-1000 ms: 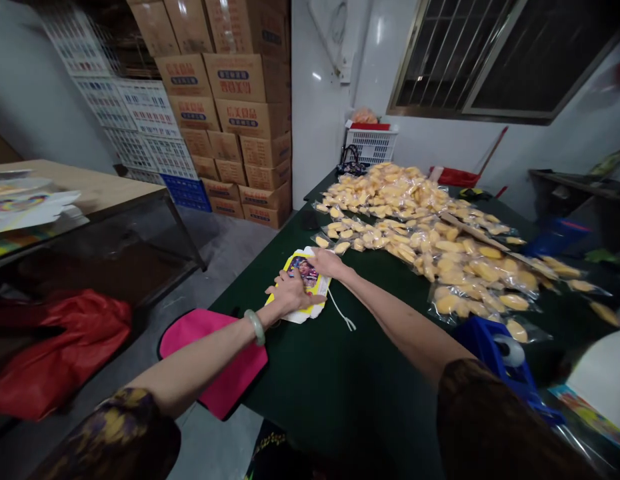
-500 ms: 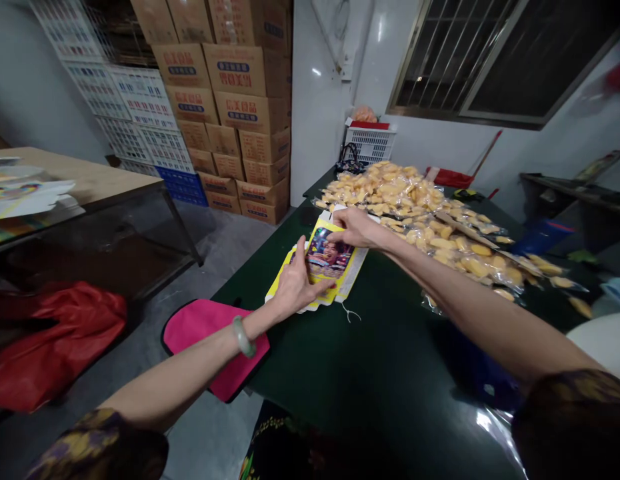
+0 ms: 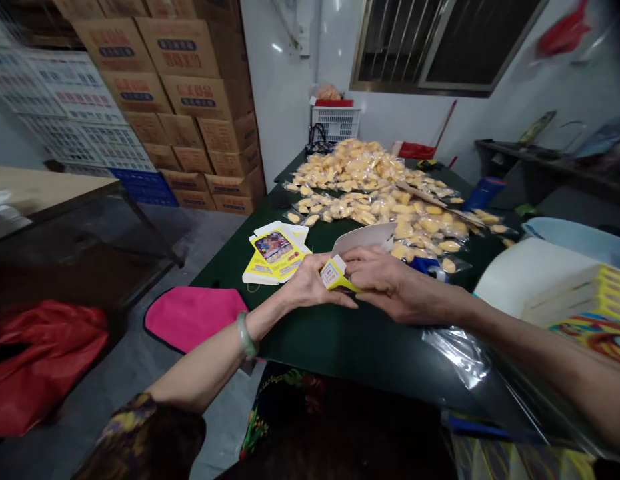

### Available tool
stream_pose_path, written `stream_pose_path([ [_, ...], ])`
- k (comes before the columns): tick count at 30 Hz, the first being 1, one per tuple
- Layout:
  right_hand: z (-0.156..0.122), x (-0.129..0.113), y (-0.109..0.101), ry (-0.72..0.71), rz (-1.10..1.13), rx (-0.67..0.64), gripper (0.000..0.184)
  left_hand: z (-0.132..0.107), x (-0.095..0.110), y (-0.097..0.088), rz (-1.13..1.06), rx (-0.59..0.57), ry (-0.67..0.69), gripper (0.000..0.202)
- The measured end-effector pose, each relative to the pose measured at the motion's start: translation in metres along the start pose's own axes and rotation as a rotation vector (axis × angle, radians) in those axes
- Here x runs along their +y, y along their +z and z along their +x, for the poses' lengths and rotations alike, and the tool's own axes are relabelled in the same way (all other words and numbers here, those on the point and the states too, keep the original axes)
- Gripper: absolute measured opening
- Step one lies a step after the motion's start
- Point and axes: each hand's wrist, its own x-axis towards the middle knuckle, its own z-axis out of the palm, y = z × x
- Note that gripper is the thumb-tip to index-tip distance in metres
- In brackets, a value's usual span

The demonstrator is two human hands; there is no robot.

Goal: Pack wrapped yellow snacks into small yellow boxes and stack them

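Note:
My left hand (image 3: 315,285) and my right hand (image 3: 393,285) meet above the dark green table (image 3: 310,340), both pinching a folded printed card box (image 3: 335,273). Its yellow tab shows between my fingers, and a curved white card panel (image 3: 365,239) rises behind my right hand. Just left of my left hand lie several flat yellow printed box blanks (image 3: 275,255). Beyond my right hand spreads a large heap of sealed yellow packets (image 3: 375,193). My fingers hide much of the held box.
A pink mat (image 3: 193,319) lies by the table's near edge, above a red bag (image 3: 45,353) on the floor. Clear plastic film (image 3: 457,353) lies near my right forearm. Stacked yellow-edged boxes (image 3: 570,293) stand at right. Cardboard cartons (image 3: 180,87) are piled behind.
My hands have come together to the right of the blanks and now hold a folded card box up. The head view has turned right, and more of the boxes at right shows.

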Motion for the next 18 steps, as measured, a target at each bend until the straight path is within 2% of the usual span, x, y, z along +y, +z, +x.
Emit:
stream_pose_path([
  [3, -0.02, 0.004, 0.001, 0.042, -0.003, 0.076, 0.02, 0.008, -0.003, 0.017, -0.044, 0.079, 0.023, 0.04],
  [7, -0.036, 0.001, 0.006, 0.094, -0.082, 0.24, 0.012, 0.014, -0.004, 0.033, -0.148, 0.059, -0.021, 0.037],
  [9, -0.043, -0.003, 0.01, 0.123, -0.18, 0.419, 0.013, 0.014, -0.006, 0.035, -0.185, 0.092, -0.053, 0.035],
  [12, -0.057, -0.008, 0.025, 0.192, -0.342, 0.805, 0.023, 0.007, -0.011, 0.031, -0.168, 0.187, -0.069, 0.031],
  [14, -0.066, -0.006, 0.042, 0.285, -0.286, 0.988, 0.032, -0.003, -0.016, 0.027, -0.136, 0.196, -0.086, 0.03],
  [16, -0.072, 0.0, 0.066, 0.374, -0.079, 1.008, 0.033, -0.015, -0.022, 0.025, -0.135, 0.15, -0.112, 0.032],
  [18, -0.073, 0.008, 0.093, 0.448, 0.136, 0.939, 0.026, -0.027, -0.027, 0.026, -0.162, 0.104, -0.138, 0.034],
])
